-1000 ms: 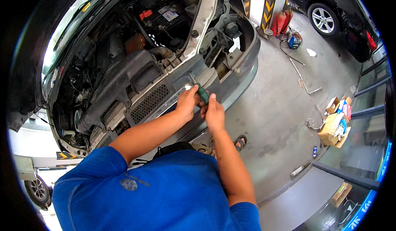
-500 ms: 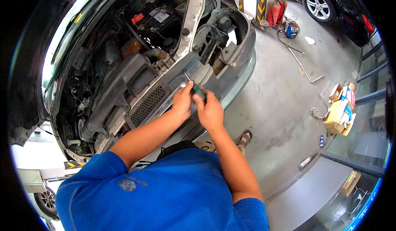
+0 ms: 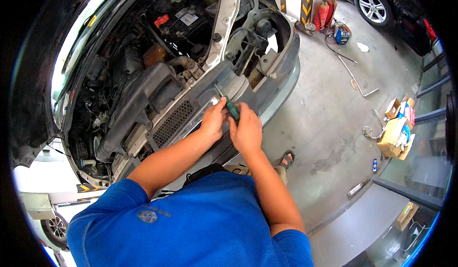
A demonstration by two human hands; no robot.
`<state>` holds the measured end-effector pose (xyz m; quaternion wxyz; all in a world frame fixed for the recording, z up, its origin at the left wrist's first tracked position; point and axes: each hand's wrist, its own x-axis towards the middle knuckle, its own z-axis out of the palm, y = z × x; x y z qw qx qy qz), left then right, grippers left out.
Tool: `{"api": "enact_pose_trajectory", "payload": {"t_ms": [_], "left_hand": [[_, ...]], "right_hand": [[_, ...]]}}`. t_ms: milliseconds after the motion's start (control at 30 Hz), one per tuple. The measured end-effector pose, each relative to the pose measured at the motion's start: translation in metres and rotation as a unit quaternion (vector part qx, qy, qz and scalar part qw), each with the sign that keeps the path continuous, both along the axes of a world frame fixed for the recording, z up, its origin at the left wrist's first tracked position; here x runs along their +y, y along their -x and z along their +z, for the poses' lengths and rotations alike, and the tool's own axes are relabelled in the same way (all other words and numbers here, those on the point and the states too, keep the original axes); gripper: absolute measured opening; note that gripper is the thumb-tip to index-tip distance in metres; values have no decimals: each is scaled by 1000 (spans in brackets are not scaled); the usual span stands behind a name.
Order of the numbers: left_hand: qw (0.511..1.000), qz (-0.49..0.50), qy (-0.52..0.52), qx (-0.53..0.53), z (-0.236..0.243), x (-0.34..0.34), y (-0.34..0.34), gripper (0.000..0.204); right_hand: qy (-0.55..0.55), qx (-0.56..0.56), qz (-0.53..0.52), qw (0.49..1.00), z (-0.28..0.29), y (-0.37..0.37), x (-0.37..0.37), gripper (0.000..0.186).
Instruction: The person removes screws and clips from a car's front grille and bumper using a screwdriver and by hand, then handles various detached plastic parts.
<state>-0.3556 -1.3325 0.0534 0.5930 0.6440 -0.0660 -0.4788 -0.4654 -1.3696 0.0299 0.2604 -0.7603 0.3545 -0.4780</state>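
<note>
Green-handled metal screwdriver [image 3: 232, 109] near grey plastic bumper [image 3: 276, 89]
It is pinched by the left hand [image 3: 213, 120] and right hand [image 3: 247, 129].

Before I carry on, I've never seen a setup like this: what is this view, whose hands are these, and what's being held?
There is no robot here: these are a person's own bare hands. A wide fisheye camera on their head looks down, so straight edges bend near the rim and the picture's left is the person's left. The left hand and right hand both hold a green-handled tool, which looks like a screwdriver, its thin shaft pointing away from the body. They are at the front of a vehicle with its engine bay open. On the grey floor to the right lie a bent metal rod and an open cardboard box.
</note>
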Motion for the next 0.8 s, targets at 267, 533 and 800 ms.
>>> {"api": "enact_pose_trajectory", "payload": {"t_ms": [267,533,800], "left_hand": [[1000,3,-7,10,-2,4,-4,29],[999,36,12,-34,-4,2,-8,32],[998,0,16,-56,3,-10,-2,30]], "right_hand": [[-615,-219,128,747,-1,-9,5,44],[-131,2,58,990,4,-1,3,33],[-483,-126,96,861,-15,-10,-13,44]]}}
